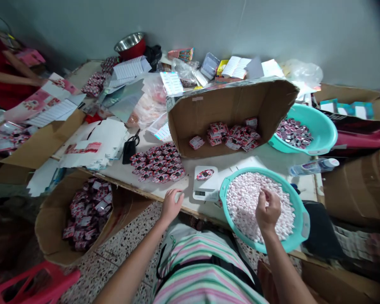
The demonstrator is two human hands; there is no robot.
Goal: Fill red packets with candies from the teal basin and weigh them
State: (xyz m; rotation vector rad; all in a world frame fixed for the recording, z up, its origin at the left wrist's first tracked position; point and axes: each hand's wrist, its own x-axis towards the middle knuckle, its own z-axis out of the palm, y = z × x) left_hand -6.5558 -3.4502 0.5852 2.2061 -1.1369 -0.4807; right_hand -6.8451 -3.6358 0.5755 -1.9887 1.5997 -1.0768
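Worktop [190,169] runs across the middle of the frame before you, and on it, above centre, a cardboard box [190,114] lies on its side with its open face toward you and printed packets [236,136] inside. At lower left, a second carton [49,217] holds a heap of similar packets. Right of centre, by the near edge, you have a turquoise basin [299,207] of small pale pellets; another turquoise basin [323,126], at upper right, contains round glossy pieces [296,133]. Oval printed pieces [160,162] sit in close rows left of centre, and a white scale [205,185] stands between them and the pellets. Your left hand [172,206] is at the front edge, its fingers loosely spread and nothing visible in them. Your right hand [268,213] is over the near basin, its fingers curled in toward the thumb; you cannot tell whether they grip anything. One oval piece [205,174] lies on the scale, and the pellets [243,194], smallest of all, spread around and beneath your right hand in view.
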